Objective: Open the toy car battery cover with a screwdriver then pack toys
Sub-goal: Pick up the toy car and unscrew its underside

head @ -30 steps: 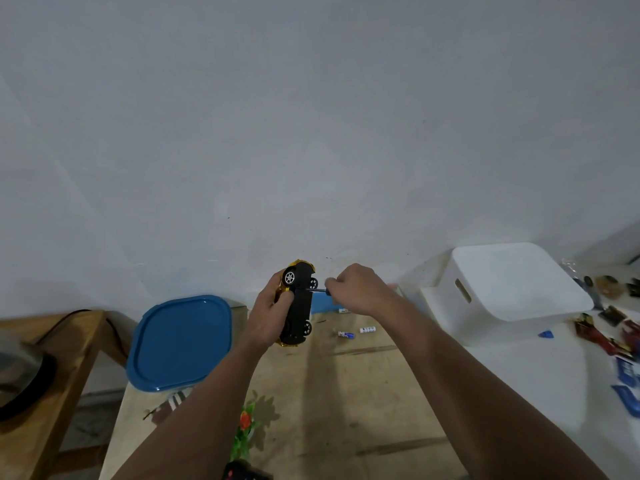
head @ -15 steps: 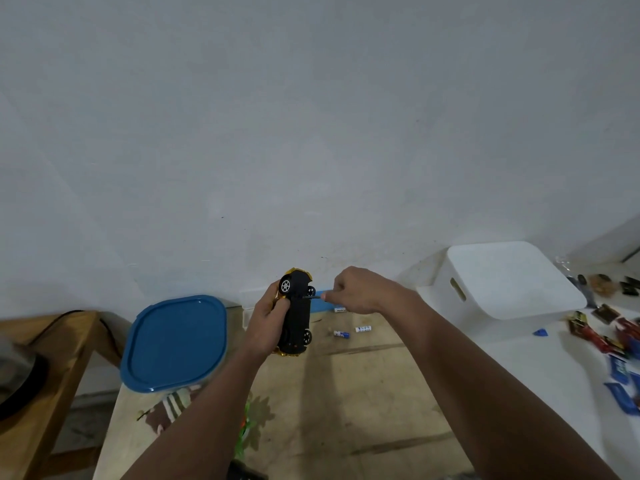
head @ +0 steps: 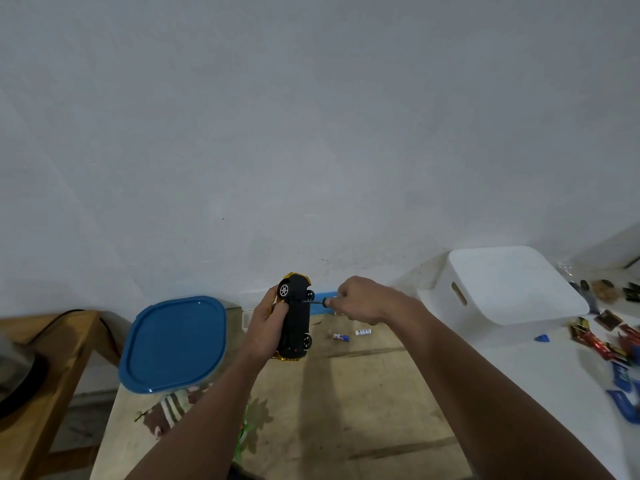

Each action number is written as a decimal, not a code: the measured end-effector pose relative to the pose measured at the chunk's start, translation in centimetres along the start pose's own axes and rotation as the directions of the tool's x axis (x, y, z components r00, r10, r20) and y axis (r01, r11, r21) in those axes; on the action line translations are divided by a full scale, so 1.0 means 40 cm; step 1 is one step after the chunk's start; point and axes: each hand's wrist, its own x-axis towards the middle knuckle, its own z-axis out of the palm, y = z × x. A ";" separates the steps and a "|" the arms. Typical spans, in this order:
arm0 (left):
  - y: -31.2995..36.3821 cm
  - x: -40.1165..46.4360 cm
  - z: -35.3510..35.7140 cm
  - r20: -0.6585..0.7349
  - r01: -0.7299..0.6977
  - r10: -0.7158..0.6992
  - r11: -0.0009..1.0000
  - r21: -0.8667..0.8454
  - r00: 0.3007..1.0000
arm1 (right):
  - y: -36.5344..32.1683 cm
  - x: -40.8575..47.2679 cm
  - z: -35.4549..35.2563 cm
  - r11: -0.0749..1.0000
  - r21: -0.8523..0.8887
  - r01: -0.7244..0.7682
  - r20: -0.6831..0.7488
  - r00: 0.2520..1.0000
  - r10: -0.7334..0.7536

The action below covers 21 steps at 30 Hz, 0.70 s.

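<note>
My left hand (head: 265, 325) grips a yellow toy car (head: 296, 318) above the table, holding it on end with its black underside turned to the right. My right hand (head: 360, 299) grips a small screwdriver (head: 317, 302) whose thin shaft lies level, its tip against the upper part of the car's underside. Most of the screwdriver's handle is hidden inside my fingers. Two small batteries (head: 351, 335) lie on the wooden table below my right hand.
A container with a blue lid (head: 175, 344) stands at the left of the table, a striped cloth (head: 173, 405) before it. A white bin (head: 502, 284) sits upside down at the right. Loose toys and blue pieces (head: 613, 344) are scattered at the far right. A wooden side table (head: 52, 344) stands left.
Both hands and the car have drifted slightly left and lower in view as my head moved. The screwdriver stays against the car's underside, and my right hand sits a little further from the car.
</note>
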 end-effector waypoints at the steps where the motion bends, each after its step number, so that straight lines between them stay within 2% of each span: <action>1: -0.003 0.000 -0.001 0.001 0.000 0.000 1.000 -0.001 1.000 | -0.002 0.001 0.004 1.000 -0.016 0.010 -0.011 1.000 -0.011; 5: -0.014 0.000 0.000 0.006 0.000 0.000 1.000 -0.005 1.000 | -0.001 0.008 0.008 0.999 0.024 -0.025 -0.017 1.000 0.025; 10: -0.018 -0.002 0.000 0.012 0.007 -0.006 1.000 -0.024 1.000 | -0.004 0.002 0.013 0.999 -0.035 0.015 -0.003 1.000 -0.015; 13: -0.014 -0.001 0.004 0.008 0.011 -0.011 0.999 -0.039 1.000 | -0.004 0.008 0.011 0.999 0.036 -0.031 -0.015 0.999 0.031; 17: -0.005 -0.003 0.007 0.003 0.006 -0.006 0.999 -0.038 1.000 | -0.011 -0.006 0.001 0.999 -0.039 0.024 -0.019 1.000 -0.025; 21: -0.001 -0.003 0.010 0.011 0.000 0.001 1.000 -0.028 1.000 | -0.014 -0.008 -0.009 1.000 0.016 -0.015 -0.013 1.000 0.015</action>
